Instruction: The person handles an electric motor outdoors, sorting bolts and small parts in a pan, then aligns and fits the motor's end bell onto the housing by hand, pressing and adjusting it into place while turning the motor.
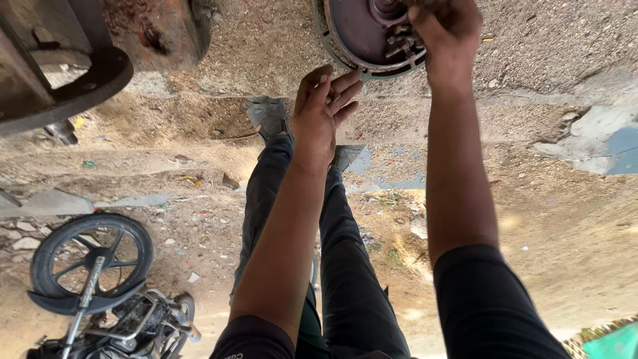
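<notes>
1. Round metal disc (362, 36), dark reddish face with a toothed or ribbed grey rim, lay on sandy ground at the top of the view, partly cut off by the frame edge.
2. Right hand (446, 30) rested on the disc's hub area, fingers curled down among small metal parts there; whether it gripped one of them could not be told.
3. Left hand (324, 110) hovered just below the disc's rim, fingers loosely spread and slightly bent, holding nothing and not clearly touching the disc.
4. Person's legs (332, 252) in dark trousers stretched toward the disc, grey shoes (269, 116) planted near it.
5. Rusty heavy machine part (100, 46) occupied the upper left, well apart from the disc.
6. Motorcycle (100, 292) stood at lower left, front wheel visible.
7. Progress, as judged: work at the hub appeared under way; no loosened or removed piece lay visibly beside the disc, so most of it seemed left to do.
</notes>
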A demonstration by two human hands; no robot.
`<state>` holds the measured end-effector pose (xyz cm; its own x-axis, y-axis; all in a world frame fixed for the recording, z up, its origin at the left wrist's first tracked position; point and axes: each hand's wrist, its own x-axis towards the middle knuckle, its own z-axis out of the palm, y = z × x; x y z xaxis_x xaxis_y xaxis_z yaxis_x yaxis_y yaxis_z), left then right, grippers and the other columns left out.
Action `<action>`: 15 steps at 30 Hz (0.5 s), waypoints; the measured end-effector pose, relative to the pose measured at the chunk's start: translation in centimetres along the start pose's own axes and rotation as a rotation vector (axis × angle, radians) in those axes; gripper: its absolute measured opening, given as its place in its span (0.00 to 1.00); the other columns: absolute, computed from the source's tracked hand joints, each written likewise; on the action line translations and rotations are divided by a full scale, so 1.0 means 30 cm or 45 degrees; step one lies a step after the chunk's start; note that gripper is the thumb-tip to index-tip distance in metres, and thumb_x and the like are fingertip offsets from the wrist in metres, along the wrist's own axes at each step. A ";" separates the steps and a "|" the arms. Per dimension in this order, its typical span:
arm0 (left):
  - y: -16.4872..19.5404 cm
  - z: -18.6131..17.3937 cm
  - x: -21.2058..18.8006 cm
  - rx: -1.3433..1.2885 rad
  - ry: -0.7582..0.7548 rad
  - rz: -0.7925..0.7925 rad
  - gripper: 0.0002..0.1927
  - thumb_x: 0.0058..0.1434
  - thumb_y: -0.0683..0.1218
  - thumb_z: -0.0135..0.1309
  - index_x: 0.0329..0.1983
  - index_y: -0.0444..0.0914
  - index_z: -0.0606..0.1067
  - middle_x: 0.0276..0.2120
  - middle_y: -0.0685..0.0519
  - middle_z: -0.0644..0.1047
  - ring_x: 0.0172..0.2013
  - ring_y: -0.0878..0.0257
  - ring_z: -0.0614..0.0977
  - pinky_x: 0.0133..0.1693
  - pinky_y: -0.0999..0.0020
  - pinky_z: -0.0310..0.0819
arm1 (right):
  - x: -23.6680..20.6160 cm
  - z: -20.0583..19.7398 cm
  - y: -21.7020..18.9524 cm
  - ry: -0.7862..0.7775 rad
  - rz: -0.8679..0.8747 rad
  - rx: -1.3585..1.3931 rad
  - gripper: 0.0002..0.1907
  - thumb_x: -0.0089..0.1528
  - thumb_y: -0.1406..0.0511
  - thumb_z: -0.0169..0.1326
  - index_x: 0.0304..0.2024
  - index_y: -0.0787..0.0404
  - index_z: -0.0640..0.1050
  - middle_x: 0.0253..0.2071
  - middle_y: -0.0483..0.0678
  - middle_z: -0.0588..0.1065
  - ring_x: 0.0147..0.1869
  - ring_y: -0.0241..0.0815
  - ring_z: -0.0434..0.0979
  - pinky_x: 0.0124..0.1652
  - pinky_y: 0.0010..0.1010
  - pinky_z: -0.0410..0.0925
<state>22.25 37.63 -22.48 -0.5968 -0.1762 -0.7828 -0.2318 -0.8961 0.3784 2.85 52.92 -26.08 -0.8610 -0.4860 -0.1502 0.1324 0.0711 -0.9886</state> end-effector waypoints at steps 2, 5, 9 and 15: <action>0.009 0.005 -0.002 -0.052 -0.087 0.031 0.26 0.74 0.56 0.42 0.70 0.40 0.61 0.60 0.41 0.77 0.64 0.48 0.77 0.58 0.53 0.73 | -0.122 0.045 -0.055 -0.011 0.183 0.471 0.03 0.70 0.71 0.59 0.43 0.63 0.76 0.36 0.50 0.77 0.31 0.35 0.73 0.30 0.25 0.65; 0.017 0.020 -0.001 -0.137 -0.163 0.006 0.28 0.75 0.55 0.40 0.74 0.39 0.59 0.62 0.42 0.76 0.65 0.48 0.76 0.59 0.54 0.73 | -0.222 0.115 -0.117 0.141 0.420 0.850 0.05 0.66 0.68 0.58 0.44 0.62 0.78 0.42 0.53 0.81 0.39 0.36 0.80 0.34 0.26 0.70; 0.022 0.031 0.003 -0.204 -0.261 0.029 0.26 0.77 0.54 0.41 0.73 0.37 0.61 0.62 0.42 0.76 0.64 0.50 0.78 0.59 0.53 0.77 | -0.255 0.191 -0.174 0.225 0.413 0.888 0.06 0.70 0.68 0.57 0.48 0.65 0.79 0.41 0.53 0.80 0.42 0.38 0.81 0.33 0.25 0.70; 0.007 0.019 0.004 -0.423 -0.527 0.033 0.23 0.80 0.53 0.42 0.71 0.36 0.67 0.58 0.45 0.79 0.59 0.55 0.81 0.62 0.51 0.78 | -0.272 0.239 -0.221 0.005 0.204 0.164 0.06 0.71 0.73 0.59 0.51 0.66 0.80 0.47 0.51 0.79 0.47 0.38 0.79 0.45 0.28 0.73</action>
<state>21.70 37.65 -22.22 -0.8679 -0.0845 -0.4895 0.0026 -0.9862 0.1656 12.51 50.17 -18.29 -0.8258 -0.4739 -0.3058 0.3294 0.0348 -0.9435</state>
